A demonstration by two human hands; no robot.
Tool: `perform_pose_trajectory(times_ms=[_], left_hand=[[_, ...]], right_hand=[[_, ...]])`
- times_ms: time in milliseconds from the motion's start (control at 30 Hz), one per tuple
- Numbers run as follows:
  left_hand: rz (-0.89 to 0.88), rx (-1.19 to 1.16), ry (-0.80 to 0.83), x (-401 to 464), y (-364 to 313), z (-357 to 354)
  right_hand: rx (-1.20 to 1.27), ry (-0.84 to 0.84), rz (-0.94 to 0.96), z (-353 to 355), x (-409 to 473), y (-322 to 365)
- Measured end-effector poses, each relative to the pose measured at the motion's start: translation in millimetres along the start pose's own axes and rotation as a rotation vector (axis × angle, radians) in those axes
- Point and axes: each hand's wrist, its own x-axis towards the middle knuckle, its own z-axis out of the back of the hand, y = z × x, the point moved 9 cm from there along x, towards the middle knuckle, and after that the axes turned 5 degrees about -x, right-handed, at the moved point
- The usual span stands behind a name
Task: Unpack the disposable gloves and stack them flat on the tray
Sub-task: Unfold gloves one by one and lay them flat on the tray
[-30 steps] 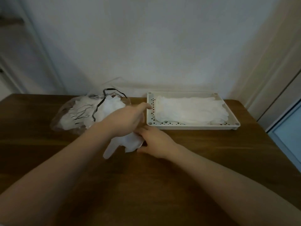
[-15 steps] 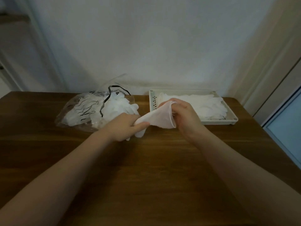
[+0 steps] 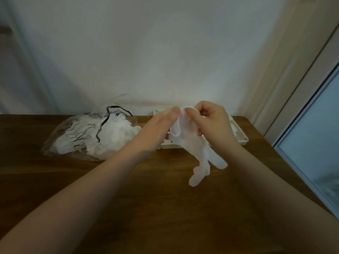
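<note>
- Centrally, a single translucent white glove (image 3: 194, 145) hangs cuff-up in the air above the near edge of the tray (image 3: 243, 139), its finger sleeves drooping toward the bench (image 3: 165, 208).
- Left hand (image 3: 157, 131): raised from the left, thumb and fingers (image 3: 175, 111) pressed against the left side of the glove's rolled cuff, pinching it.
- Right hand (image 3: 212, 121): fingers curled, the tips pinching the cuff's upper right edge; the two hands nearly meet at the cuff.
- Tray: white, rectangular, at the far edge of the bench against the wall (image 3: 165, 52), mostly hidden behind both hands; a corner post shows at upper left and the right rim at the far side. White gloves lie inside, seen only in part.
- Bag (image 3: 77, 136): clear plastic with black printed lines and lettering, lying on the bench left of the tray, its mouth open toward the tray, with a loose heap of white gloves (image 3: 117, 136) spilling from it.
- Bench: dark wood grain.
</note>
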Motion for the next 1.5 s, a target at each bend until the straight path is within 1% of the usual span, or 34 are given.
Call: perform_pose_trajectory(times_ms=[67, 100, 167, 233, 267, 367, 467, 567, 633, 700, 800, 867, 933, 1000, 1033, 1100, 1167, 1233, 1267, 1333, 1367, 1433, 1467, 1500], left_hand=[[-0.007, 0.051, -0.025, 1, -7, -5], [0.008, 0.063, -0.032, 2, -7, -5], [0.037, 0.051, -0.029, 2, -6, -4], [0.081, 0.014, -0.023, 4, -2, -1], [0.104, 0.007, -0.032, 5, 1, 1], [0.15, -0.002, -0.062, 6, 9, 7], [0.181, -0.023, -0.048, 8, 14, 8], [0.235, -0.176, -0.013, 11, 19, 6], [0.269, -0.25, -0.024, 13, 25, 8], [0.289, -0.307, -0.086, 16, 30, 13], [0.262, -0.346, -0.187, 21, 34, 18], [0.247, -0.251, -0.204, 25, 34, 19], [0.226, -0.136, -0.2, 31, 30, 17], [0.168, -0.068, -0.209, 39, 23, 14], [0.132, -0.044, -0.22, 45, 18, 12], [0.091, -0.037, -0.227, 54, 13, 7], [0.106, -0.084, -0.18, 64, 15, -3], [0.129, -0.123, -0.137, 74, 18, -10], [0.129, -0.158, -0.126, 80, 18, -13], [0.109, -0.225, -0.108, 91, 18, -17], [0.097, -0.245, -0.095, 99, 17, -19], [0.075, -0.229, -0.072, 111, 17, -18], [0.066, -0.199, -0.067, 117, 18, -15], [0.052, -0.159, -0.066, 121, 20, -12]], right_hand=[[-0.137, 0.053, 0.023, -2, 1, 1], [-0.161, 0.09, 0.013, -4, 1, -2], [-0.073, 0.169, -0.043, -5, 1, -10], [0.124, 0.287, -0.155, -7, -2, -22], [0.18, 0.364, -0.196, -8, -4, -27], [0.133, 0.57, -0.199, -11, -9, -40], [0.152, 0.654, -0.211, -9, -12, -50], [0.27, 0.76, -0.293, -7, -17, -62], [0.362, 0.794, -0.361, -3, -20, -71], [0.417, 0.764, -0.399, 2, -20, -80], [0.525, 0.641, -0.477, 11, -18, -95], [0.536, 0.492, -0.543, 20, -12, -110], [0.482, 0.345, -0.596, 30, -5, -126], [0.46, 0.259, -0.621, 38, 1, -135], [0.493, 0.229, -0.633, 41, 4, -138], [0.642, 0.157, -0.684, 42, 8, -141], [0.825, 0.056, -0.754, 43, 11, -142], [0.918, -0.036, -0.742, 47, 18, -142], [0.925, -0.071, -0.696, 52, 23, -141], [0.832, -0.111, -0.561, 63, 34, -136], [0.711, -0.119, -0.482, 71, 41, -132], [0.391, -0.121, -0.321, 87, 52, -124], [0.286, -0.119, -0.261, 92, 56, -120], [0.236, -0.108, -0.229, 95, 58, -119]])
